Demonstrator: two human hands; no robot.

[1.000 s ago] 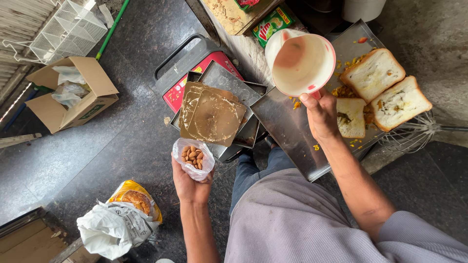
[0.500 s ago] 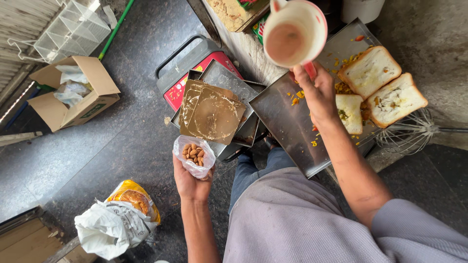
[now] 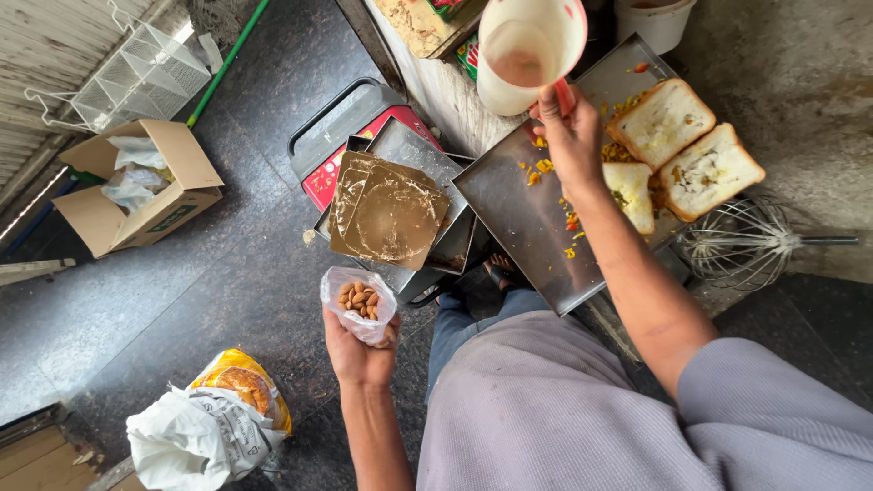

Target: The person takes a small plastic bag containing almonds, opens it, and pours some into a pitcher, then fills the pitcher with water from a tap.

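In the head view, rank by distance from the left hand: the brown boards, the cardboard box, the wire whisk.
From the left hand, holding the bag of almonds:
1. Brown boards, just above it.
2. Cardboard box, upper left on the floor.
3. Wire whisk, far right.

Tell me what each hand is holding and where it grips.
The left hand holds a small clear bag of almonds from below, cupped in the palm. The right hand grips a white measuring jug by its red handle.
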